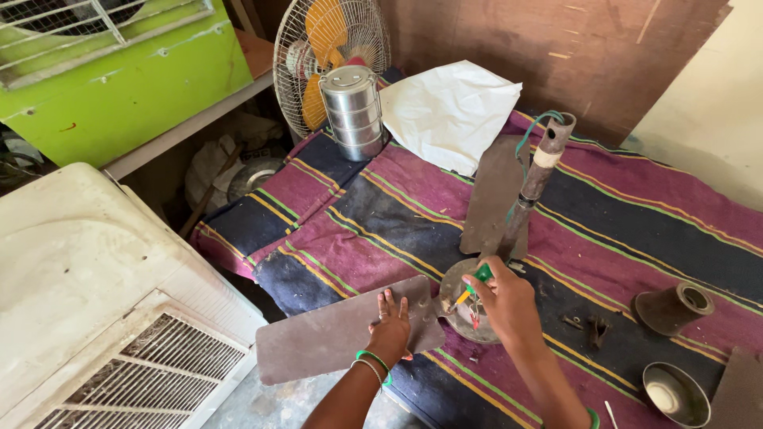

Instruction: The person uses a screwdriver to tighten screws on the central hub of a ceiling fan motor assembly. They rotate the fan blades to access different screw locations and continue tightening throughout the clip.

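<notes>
Nearest the camera, the person's left hand [389, 324] is lying flat with its fingers [387, 302] spread wide, pressing down on a brown ceiling-fan blade [326, 338] and gripping nothing. The blade is stretching out to the left from the fan motor hub [465, 306], over the edge of a striped cloth [381, 230] of maroon, navy and yellow.

Just to the right, the right hand [505, 300] is hovering over the hub, its fingers closed around a green-handled screwdriver [475, 280] whose tip is pointing down at the hub beside the blade's root. A second blade [493, 195] is running away from the hub, and the fan's down rod [536, 171], with a green wire, is rising at a tilt above it.

To the right, small loose screws [588, 326], a brown canopy cup [671, 308] and a shallow metal bowl [675, 393] are sitting on the cloth.

Further back, a stacked steel lunch carrier [351, 111] is standing beside a white paper sheet [449, 111], in front of a pedestal fan [330, 56] with orange blades.
</notes>
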